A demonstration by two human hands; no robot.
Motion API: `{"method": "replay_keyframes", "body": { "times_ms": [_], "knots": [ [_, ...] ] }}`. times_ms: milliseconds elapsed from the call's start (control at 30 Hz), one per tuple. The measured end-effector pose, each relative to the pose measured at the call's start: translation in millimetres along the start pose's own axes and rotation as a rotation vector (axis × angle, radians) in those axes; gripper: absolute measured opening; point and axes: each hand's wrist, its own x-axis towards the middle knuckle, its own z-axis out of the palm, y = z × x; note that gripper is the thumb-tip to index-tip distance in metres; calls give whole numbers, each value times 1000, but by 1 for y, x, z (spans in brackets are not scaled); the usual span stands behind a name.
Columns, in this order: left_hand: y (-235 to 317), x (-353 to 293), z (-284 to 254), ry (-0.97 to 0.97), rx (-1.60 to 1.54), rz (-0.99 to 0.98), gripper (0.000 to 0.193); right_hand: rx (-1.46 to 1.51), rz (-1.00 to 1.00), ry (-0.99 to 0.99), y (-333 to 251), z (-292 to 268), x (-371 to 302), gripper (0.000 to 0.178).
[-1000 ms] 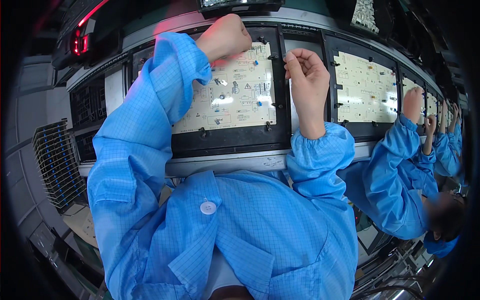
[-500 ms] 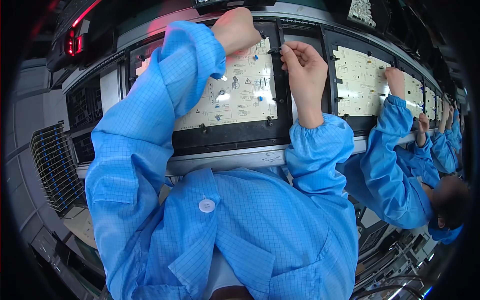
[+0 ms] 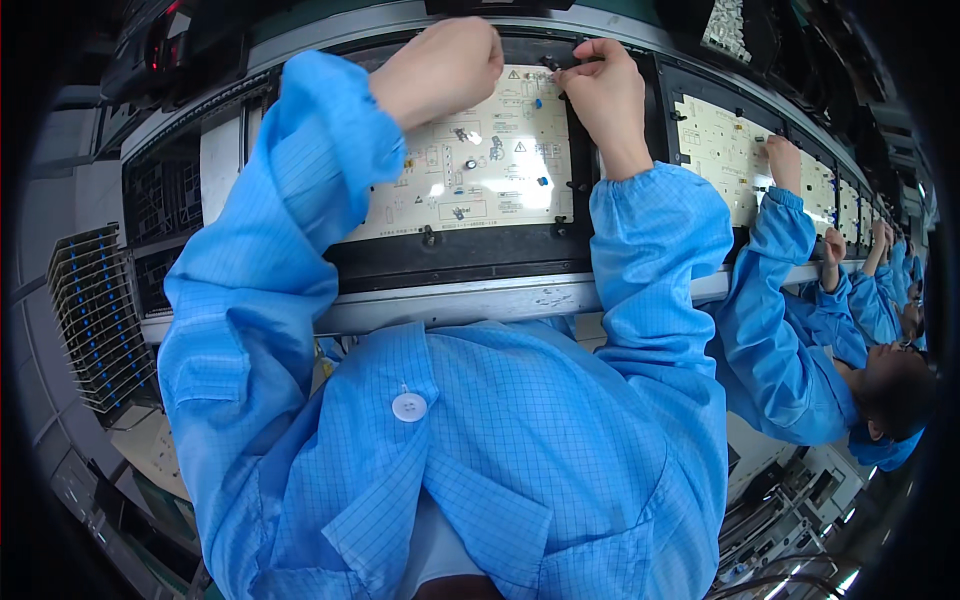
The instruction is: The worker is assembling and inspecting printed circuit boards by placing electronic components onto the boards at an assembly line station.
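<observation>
In front of me lies a pale circuit board (image 3: 400,212) in a black frame (image 3: 470,258), held along its edges by small black clips (image 3: 429,236). Small parts stand on it, among them a blue one (image 3: 543,181). Above the board's upper part is my left hand (image 3: 440,72), its fingers curled in and mostly hidden; what they hold, if anything, does not show. My right hand (image 3: 608,100) pinches at the board's far right corner, beside a black clip (image 3: 549,63). Whatever lies between thumb and forefinger is too small to name.
A metal rail (image 3: 480,302) runs along the near edge of the line. To the right, a co-worker in blue (image 3: 780,350) reaches over another pale board (image 3: 722,150). At the far left stands a wire rack (image 3: 100,320). A bag of small pale parts (image 3: 724,28) lies behind the line.
My left hand has drawn left, away from the far right corner clip. My right hand has moved up and in to that corner. The red glow on the board has faded.
</observation>
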Motion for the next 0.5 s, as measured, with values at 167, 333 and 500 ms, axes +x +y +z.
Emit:
{"method": "replay_keyframes", "body": {
  "times_ms": [167, 333, 500],
  "knots": [
    [-23, -39, 13, 42, 171, 183, 14, -106, 8, 20, -2, 6, 4, 32],
    [-14, -48, 27, -14, 124, 167, 14, -304, -56, 91, -22, 13, -9, 30],
    [-25, -42, 41, 0, 185, 165, 12, -312, -308, 207, -26, 8, -36, 22]
  ]
}}
